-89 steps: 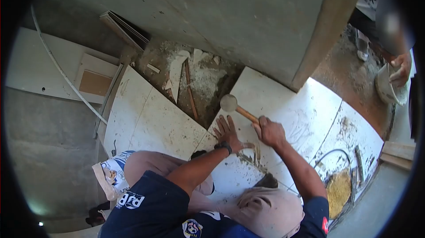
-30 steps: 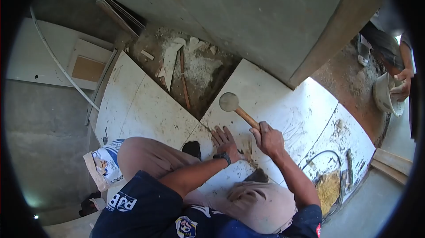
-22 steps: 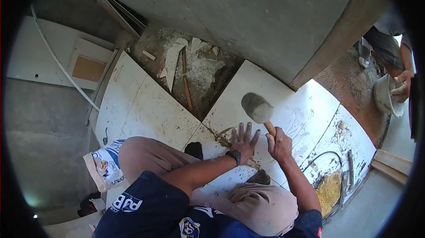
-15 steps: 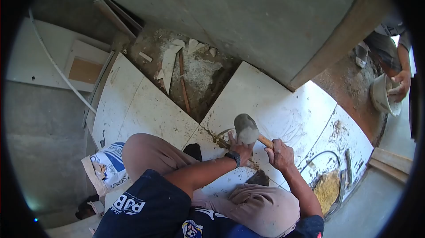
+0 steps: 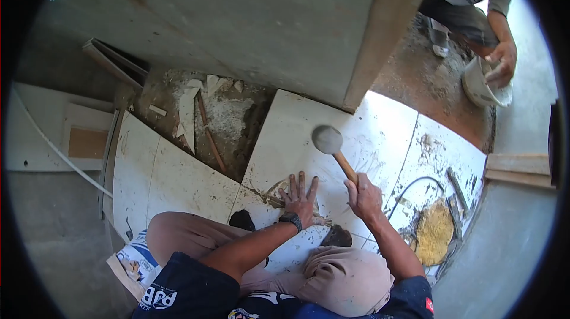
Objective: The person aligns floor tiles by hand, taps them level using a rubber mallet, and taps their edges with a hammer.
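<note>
Right hand (image 5: 365, 198) clenched round mallet (image 5: 328, 140); left hand (image 5: 301, 202) spread, unclenched, on tiles (image 5: 285, 135); misaimed blow could bruise it.

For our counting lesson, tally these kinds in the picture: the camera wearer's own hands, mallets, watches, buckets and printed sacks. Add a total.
Hands: 2 (left hand, right hand)
Mallet: 1
Watch: 1
Bucket: 1
Printed sack: 1
Total: 6

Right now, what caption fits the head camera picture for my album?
Right hand grips a mallet; left hand spreads over white floor tiles.
</note>
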A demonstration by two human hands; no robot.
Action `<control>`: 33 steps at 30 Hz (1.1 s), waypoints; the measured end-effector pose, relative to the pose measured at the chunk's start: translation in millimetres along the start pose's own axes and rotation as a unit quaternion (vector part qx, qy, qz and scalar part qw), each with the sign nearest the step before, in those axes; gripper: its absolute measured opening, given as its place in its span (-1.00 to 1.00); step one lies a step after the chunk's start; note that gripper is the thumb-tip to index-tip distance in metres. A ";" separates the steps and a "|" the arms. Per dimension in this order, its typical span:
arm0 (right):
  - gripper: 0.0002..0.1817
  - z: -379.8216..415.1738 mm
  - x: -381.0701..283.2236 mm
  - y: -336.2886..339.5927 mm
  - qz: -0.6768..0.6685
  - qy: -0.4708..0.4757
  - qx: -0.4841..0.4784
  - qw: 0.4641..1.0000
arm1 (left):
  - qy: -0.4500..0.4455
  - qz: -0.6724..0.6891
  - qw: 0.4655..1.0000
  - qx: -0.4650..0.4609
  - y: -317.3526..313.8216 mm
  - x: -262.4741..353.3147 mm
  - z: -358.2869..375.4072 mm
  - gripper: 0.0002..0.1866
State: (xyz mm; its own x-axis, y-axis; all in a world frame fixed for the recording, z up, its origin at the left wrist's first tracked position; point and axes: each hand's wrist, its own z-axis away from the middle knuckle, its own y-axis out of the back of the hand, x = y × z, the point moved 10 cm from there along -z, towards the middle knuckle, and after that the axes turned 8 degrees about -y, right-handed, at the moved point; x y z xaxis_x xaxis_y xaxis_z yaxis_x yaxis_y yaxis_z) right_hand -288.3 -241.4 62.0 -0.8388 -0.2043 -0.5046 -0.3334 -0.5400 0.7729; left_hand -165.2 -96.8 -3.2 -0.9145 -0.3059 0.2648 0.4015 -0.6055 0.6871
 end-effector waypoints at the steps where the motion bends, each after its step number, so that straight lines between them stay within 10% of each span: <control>1: -0.60 1.4 -19.8 10.7 -0.058 0.049 0.041 0.996 | 0.009 -0.003 1.000 0.001 -1.6 -0.9 1.3 0.55; 18: -0.67 81.0 37.7 28.9 -0.168 0.021 0.122 0.978 | 0.042 0.005 0.999 0.010 3.8 2.2 -5.5 0.66; 33: -0.64 188.7 128.6 -48.4 -0.061 -0.235 -0.028 0.970 | 0.069 -0.005 0.998 -0.004 -9.5 -2.9 -13.5 0.77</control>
State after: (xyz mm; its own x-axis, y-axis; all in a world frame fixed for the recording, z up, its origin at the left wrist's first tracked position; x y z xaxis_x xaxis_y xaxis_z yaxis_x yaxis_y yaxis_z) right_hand -461.2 -87.4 32.3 -0.9022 0.2524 -0.3496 -0.4302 -0.5822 0.6899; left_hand -165.6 -100.1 -19.7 -0.9030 -0.3977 0.1627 0.3938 -0.6142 0.6839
